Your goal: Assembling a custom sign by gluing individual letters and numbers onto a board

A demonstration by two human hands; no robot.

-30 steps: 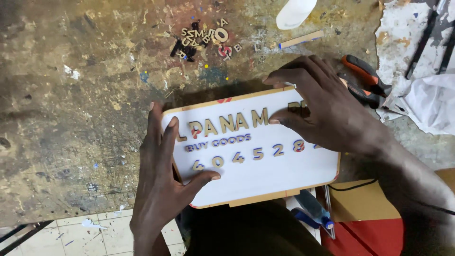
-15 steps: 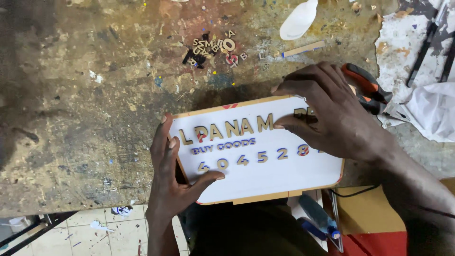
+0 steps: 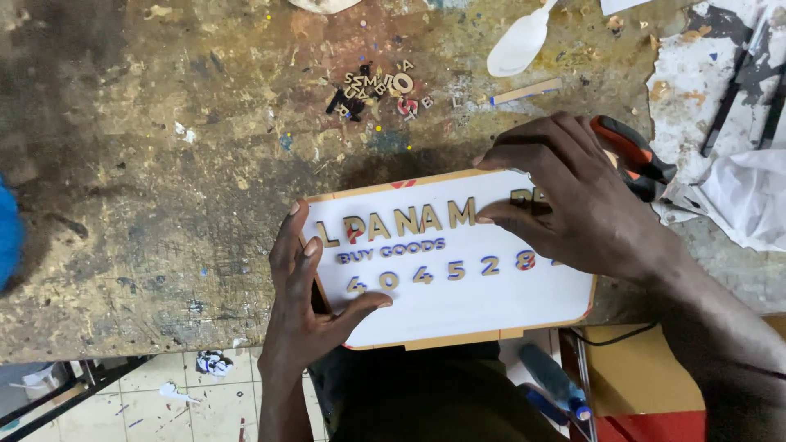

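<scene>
The sign [image 3: 458,278] carries three rows of letters; my left hand [image 3: 307,311] grips its left edge, my flat right hand [image 3: 573,205] presses the top row, spare letters [image 3: 377,88] lie near the desk's [image 3: 147,164] far edge.

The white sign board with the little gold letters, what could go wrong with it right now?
The white sign board sticks out past the edge of the workbench, so it might tip if the left hand lets go. The right hand covers the last letters and could nudge them crooked. The loose letters lie scattered farther back, easy to lose.
</scene>
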